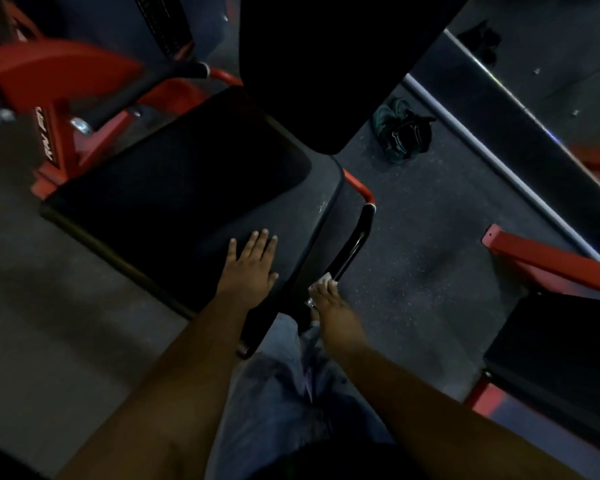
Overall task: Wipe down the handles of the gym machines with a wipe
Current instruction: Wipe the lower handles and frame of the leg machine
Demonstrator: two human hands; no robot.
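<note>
1. The seat pad (187,188) carried the left hand (248,268), flat with fingers straight.
2. The black handle (352,247) ran beside the seat.
3. The right hand (326,299) pinched the wipe (327,279) against its lower end; so small a contact could slip and miss the far side.

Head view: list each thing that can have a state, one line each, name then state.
left hand: flat, fingers straight, resting on the seat pad
right hand: holds the wipe against the handle
wipe: bunched, pressed on the handle's near end
handle: black grip beside the seat, being wiped
seat pad: unoccupied, bearing the left hand
bag: lying on the floor
</note>
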